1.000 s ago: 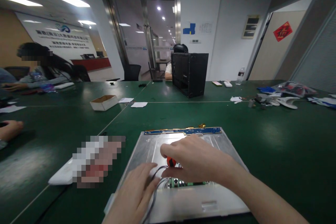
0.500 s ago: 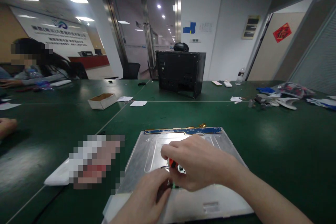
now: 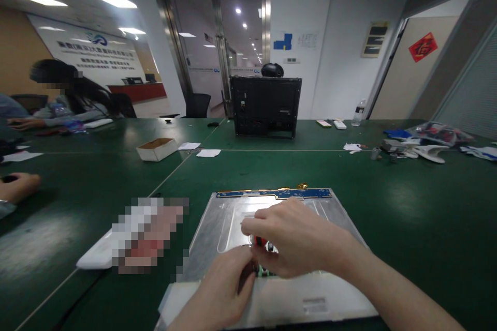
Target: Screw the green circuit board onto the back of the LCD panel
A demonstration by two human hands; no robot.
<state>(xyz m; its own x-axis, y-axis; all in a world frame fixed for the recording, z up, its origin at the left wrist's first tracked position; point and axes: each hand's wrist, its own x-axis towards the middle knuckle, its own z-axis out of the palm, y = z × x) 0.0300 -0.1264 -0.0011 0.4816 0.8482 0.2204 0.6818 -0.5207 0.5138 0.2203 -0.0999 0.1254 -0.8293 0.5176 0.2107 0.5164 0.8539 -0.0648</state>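
R hand [image 3: 295,240] pinching red-tipped plug [image 3: 261,241] over LCD panel back [image 3: 229,217]; L hand [image 3: 225,295] pinching dark wire [image 3: 244,280] by green board [image 3: 266,270]. Looks mid-job: wire not free, blue PCB strip [image 3: 272,194] still mounted.

A silver metal panel [image 3: 225,217] lay flat, near and central, with a blue circuit strip [image 3: 274,194] along its far edge and a small red connector [image 3: 259,241] mid-panel.

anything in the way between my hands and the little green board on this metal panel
Nothing visible. The right hand, curled on a small red piece, and the left hand both sit at the green board on the metal panel; the fingers hide most of it.
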